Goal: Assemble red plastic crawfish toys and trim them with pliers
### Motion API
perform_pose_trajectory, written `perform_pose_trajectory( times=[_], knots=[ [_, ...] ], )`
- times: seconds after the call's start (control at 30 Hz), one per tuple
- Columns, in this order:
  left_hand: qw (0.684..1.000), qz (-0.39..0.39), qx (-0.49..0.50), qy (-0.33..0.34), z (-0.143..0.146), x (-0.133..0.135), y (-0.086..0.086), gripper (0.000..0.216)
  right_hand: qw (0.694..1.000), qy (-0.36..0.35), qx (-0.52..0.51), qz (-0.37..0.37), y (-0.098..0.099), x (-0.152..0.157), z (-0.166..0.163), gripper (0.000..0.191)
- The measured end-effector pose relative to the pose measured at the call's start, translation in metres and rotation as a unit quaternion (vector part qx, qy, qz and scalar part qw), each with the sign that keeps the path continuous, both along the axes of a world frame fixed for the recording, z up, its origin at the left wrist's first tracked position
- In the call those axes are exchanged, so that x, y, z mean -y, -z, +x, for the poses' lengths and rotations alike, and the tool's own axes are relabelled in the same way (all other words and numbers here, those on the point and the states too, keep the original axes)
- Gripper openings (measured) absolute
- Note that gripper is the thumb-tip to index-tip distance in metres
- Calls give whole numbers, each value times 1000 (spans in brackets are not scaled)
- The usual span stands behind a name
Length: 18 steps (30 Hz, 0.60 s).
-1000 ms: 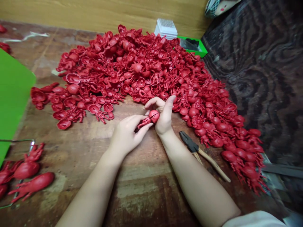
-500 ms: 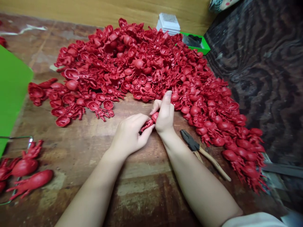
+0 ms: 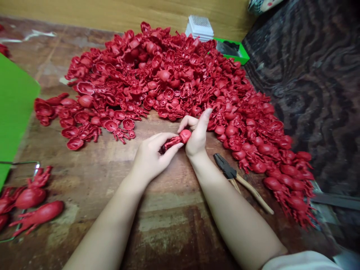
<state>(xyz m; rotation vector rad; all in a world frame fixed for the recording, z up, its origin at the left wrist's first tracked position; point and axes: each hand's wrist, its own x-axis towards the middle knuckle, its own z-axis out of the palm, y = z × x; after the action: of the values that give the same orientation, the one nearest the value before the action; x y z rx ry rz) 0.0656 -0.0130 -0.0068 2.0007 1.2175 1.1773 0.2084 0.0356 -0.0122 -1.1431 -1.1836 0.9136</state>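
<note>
A small red plastic figure [image 3: 184,137] with a rounded head and thin limbs is between my two hands, over the wooden table. My left hand [image 3: 154,152] is closed on its limbs, pinching them between thumb and fingers. My right hand [image 3: 197,133] cups the rounded head from the right; its fingers curl behind and its thumb points up, away from the figure. Part of the figure is hidden by the fingers. Beyond my hands rises a big heap of red plastic parts [image 3: 165,77], many of them hollow half shells with limbs.
Pliers [image 3: 225,167] with worn handles lie right of my right forearm. Several red figures [image 3: 38,215] rest at the lower left by a metal wire, below a green panel [image 3: 15,101]. At the back stand a white block [image 3: 199,28] and a green tray [image 3: 244,56].
My right thumb has lifted slightly and moved right, and the hands have parted a little. More of the figure's rounded head now shows between them.
</note>
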Motion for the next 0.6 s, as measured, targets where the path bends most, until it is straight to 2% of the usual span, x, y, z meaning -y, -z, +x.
perform_pose_trajectory(
  times=[0.1, 0.17, 0.3, 0.47, 0.53, 0.6],
  knots=[
    [999, -25, 21, 13, 0, 1, 0, 23, 999, 35, 18, 14, -1, 2, 1, 82],
    [995, -76, 63, 21, 1, 2, 1, 29, 998, 59, 26, 28, -1, 2, 2, 78],
    [959, -191, 207, 6, 3, -1, 1, 38, 991, 100, 40, 74, -2, -1, 1, 68],
    [901, -224, 366, -71, 1, -7, -2, 40, 990, 8, 54, 134, -1, 5, -12, 41],
    [883, -224, 406, -72, -2, -9, -2, 41, 991, -29, 44, 120, 4, 9, -19, 32],
    [872, -225, 429, -68, -5, -9, 0, 42, 995, -51, 24, 88, 9, 10, -25, 31]
  ],
)
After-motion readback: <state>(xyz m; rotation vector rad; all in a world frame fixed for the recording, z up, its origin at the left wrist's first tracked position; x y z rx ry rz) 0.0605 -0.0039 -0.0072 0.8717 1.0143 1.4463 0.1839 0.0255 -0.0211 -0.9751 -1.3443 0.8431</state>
